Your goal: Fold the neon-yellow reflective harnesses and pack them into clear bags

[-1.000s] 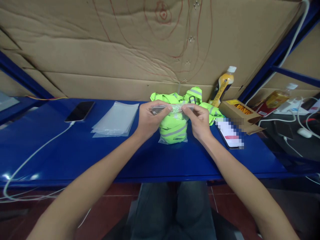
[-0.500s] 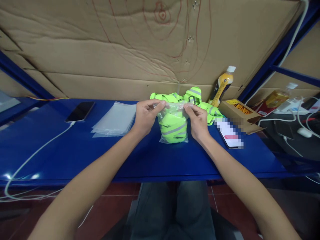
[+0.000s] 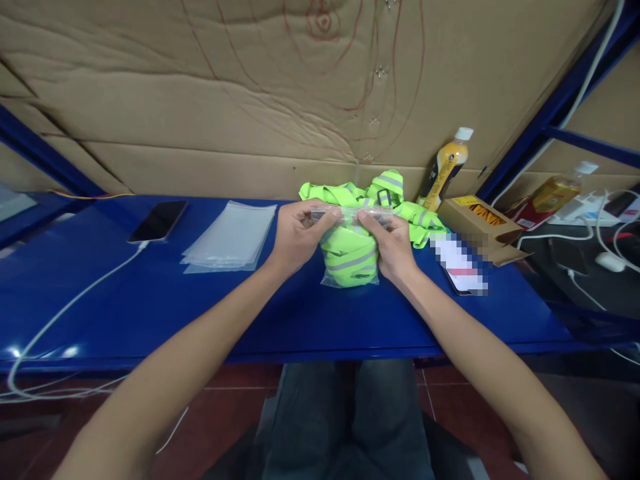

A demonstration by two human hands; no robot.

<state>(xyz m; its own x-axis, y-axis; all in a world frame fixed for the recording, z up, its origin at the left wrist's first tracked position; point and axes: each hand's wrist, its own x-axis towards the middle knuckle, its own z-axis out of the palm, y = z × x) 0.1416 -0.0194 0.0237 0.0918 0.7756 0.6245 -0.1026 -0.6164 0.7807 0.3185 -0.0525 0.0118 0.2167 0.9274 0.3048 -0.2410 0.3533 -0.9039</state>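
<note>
A clear zip bag (image 3: 349, 283) stands upright on the blue table, with a folded neon-yellow reflective strap (image 3: 350, 257) inside it. My left hand (image 3: 299, 235) pinches the bag's top edge between thumb and fingers on the left. On the right, my right hand (image 3: 393, 243) grips the same edge, its thumb close to the left thumb near the middle. Behind the bag lie more neon-yellow reflective straps (image 3: 420, 223) with a black buckle, loosely heaped. A stack of flat clear bags (image 3: 230, 237) rests left of my left hand.
A dark phone (image 3: 158, 221) on a white cable lies at the left of the blue table (image 3: 200, 327). Toward the right are a phone with a blurred screen (image 3: 457, 263), an open cardboard box (image 3: 483, 230) and a yellow drink bottle (image 3: 447, 167). A cardboard panel (image 3: 200, 113) stands behind.
Both thumbs have moved inward along the bag's top edge and are now closer together. The bag has shifted slightly to the right.
</note>
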